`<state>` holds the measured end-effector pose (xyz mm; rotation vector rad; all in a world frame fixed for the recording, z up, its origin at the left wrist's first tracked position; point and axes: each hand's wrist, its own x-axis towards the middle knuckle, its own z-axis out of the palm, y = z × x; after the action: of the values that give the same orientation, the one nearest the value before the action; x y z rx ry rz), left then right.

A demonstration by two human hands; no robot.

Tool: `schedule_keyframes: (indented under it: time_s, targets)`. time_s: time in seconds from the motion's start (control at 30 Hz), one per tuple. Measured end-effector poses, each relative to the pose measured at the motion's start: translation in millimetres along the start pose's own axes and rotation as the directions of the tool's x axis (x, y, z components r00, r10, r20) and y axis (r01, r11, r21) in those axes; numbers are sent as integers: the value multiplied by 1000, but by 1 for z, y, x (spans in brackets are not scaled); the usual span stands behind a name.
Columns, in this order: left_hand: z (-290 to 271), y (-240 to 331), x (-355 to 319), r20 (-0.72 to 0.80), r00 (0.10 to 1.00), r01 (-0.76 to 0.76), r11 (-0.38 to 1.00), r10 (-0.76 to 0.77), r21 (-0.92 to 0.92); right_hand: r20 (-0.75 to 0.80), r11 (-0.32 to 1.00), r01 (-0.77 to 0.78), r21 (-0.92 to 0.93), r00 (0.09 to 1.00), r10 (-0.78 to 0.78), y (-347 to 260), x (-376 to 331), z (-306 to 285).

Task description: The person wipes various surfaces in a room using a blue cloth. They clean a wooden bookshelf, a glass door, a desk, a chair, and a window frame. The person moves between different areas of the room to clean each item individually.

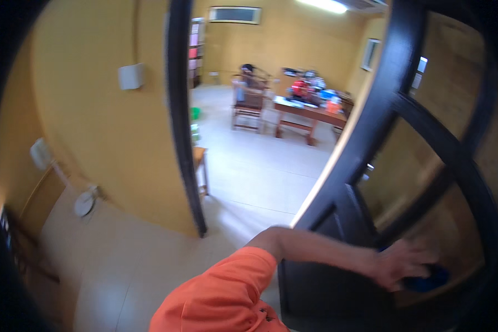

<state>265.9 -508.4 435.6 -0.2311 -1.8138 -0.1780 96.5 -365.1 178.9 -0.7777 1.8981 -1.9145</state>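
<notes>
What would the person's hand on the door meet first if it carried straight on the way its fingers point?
The right hand, pressing a blue cloth-like thing onto the door's glass pane, points right. It would probably first meet the curved black bar framing that pane, though depth is hard to judge here.

A dark, glossy painted wooden door frame [371,138] is seen, with smooth panes set in it. A soft blue cloth [426,282] is pressed there. Pale, smooth floor tiles [249,166] are faintly shiny.

Short orange sleeve [227,293], bare forearm [321,257] beyond
</notes>
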Motion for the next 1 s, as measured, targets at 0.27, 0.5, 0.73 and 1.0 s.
schedule_keyframes:
  time_s: [0.27, 0.5, 0.73, 1.0]
  targets:
    - [-175, 57, -272, -90, 15, 993, 4, -996, 122, 328, 676, -572, -465, 598, 732, 128, -102, 121]
    - [-323, 64, -332, -158, -338, 796, -192, -928, -574, 741, 719, -614, -327, 305, 598, 48, -158, 305]
    - [-396, -1, -370, -51, -401, 567, -203, -915, -798, 947, 212, -943, -255, -200, 250, 7, -205, 496]
    - [-448, -132, -421, -352, 52, 997, 28, -935, 72, 957, 548, -809, -211, -57, 284, 54, -153, 634]
